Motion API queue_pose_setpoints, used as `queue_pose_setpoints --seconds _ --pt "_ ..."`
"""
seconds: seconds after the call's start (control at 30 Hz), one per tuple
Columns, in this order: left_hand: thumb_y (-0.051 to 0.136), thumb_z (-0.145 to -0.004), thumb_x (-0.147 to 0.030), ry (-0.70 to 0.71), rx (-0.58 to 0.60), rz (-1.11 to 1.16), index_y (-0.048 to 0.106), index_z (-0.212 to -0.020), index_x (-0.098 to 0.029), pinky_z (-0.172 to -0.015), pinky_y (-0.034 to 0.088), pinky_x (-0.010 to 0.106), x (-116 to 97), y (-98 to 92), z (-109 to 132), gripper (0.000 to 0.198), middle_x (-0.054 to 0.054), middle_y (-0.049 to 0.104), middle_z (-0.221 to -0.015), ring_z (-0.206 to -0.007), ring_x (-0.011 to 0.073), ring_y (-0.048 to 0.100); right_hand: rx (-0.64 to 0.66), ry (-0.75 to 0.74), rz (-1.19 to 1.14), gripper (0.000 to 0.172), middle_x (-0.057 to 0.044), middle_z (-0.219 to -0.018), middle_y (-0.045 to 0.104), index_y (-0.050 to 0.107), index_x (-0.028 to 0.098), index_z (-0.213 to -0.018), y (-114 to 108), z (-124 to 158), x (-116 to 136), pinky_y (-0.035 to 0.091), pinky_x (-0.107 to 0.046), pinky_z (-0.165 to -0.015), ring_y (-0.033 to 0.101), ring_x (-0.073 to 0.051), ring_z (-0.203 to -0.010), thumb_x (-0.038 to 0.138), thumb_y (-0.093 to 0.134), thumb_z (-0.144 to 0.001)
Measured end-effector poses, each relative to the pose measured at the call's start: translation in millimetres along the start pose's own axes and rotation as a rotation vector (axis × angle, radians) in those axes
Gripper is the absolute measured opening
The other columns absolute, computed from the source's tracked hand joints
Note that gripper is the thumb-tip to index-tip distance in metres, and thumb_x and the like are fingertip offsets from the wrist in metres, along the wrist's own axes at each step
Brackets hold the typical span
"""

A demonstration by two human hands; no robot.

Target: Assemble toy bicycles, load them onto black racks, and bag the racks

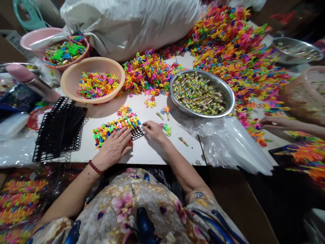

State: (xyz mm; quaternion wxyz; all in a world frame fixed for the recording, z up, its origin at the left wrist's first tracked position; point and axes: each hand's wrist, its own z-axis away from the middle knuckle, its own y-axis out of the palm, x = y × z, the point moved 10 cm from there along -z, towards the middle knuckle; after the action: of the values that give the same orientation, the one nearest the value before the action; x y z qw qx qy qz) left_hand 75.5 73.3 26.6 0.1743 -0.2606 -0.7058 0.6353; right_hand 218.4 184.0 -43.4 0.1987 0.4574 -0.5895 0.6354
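A black grid rack (137,133) lies on the white table, most of its slots filled with bright little plastic toys (114,125). My left hand (114,145) rests over the front of the filled part, fingers stretched out and holding nothing I can see. Beside the rack's bare right end is my right hand (154,131), its thumb and fingertips pinched together. What the pinch holds, if anything, is too small to make out. Just right of that hand lies a green toy (166,129). Small patterned tubes (183,141) are scattered farther right.
Stacked black racks (59,130) lie left. Behind stand a peach bowl (92,79) of toys and a steel bowl (201,95) of small tubes. A large toy heap (228,51) spreads right, near clear plastic bags (233,144). Another person's hand (273,122) reaches in at right.
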Motion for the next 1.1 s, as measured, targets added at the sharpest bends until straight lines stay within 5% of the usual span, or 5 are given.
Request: queue_pose_setpoints --seconds 0.17,0.33,0.5,0.73,1.1 --pt "0.049 -0.098 -0.038 -0.010 0.010 0.029 0.055 -0.137 -0.019 -0.107 0.043 0.049 2.3 -7.6 5.4 0.044 0.015 0.051 -0.148 -0.136 0.0308 0.047 -0.346 0.363 0.520 0.028 -0.018 -0.113 0.059 0.063 0.011 -0.108 -106.1 -2.2 -66.8 0.046 -0.036 -0.085 0.059 -0.025 -0.097 0.032 0.063 -0.089" --pt "0.045 -0.100 -0.033 0.017 -0.004 0.023 0.057 -0.133 -0.018 -0.107 0.041 0.048 -0.9 -6.7 -2.9 0.038 0.015 0.058 -0.139 -0.134 0.0297 0.047 -0.236 0.456 0.666 0.020 -0.024 -0.113 0.060 0.061 0.007 -0.105 -110.0 -3.4 -88.9 0.045 -0.038 -0.086 0.060 -0.028 -0.098 0.018 0.048 -0.094" --pt "0.039 -0.101 -0.028 0.010 0.041 0.048 0.050 -0.140 -0.015 -0.109 0.039 0.045 2.6 0.8 -4.7 0.042 0.014 0.059 -0.135 -0.130 0.0276 0.050 -0.318 0.292 0.180 0.022 -0.009 -0.095 0.066 0.059 0.017 -0.108 -69.7 22.5 -49.7 0.049 -0.034 -0.077 0.060 -0.020 -0.081 0.029 0.046 -0.096" --pt "0.036 -0.100 -0.029 0.002 0.034 0.101 0.023 -0.156 -0.008 -0.109 0.040 0.048 3.8 -1.3 -6.6 0.061 0.021 0.055 -0.135 -0.125 0.0312 0.051 0.026 0.010 -0.282 0.025 -0.006 -0.091 0.068 0.065 0.019 -0.096 50.3 49.6 33.5 0.051 -0.033 -0.076 0.061 -0.019 -0.080 0.042 0.057 -0.091" --pt "0.037 -0.100 -0.035 -0.044 0.037 0.097 0.027 -0.155 -0.009 -0.107 0.041 0.049 6.2 -2.5 -6.3 0.061 0.019 0.055 -0.133 -0.123 0.0318 0.050 0.108 -0.239 -0.126 0.016 -0.008 -0.095 0.067 0.061 0.019 -0.097 76.2 42.5 49.5 0.049 -0.031 -0.080 0.059 -0.019 -0.084 0.016 0.047 -0.090"
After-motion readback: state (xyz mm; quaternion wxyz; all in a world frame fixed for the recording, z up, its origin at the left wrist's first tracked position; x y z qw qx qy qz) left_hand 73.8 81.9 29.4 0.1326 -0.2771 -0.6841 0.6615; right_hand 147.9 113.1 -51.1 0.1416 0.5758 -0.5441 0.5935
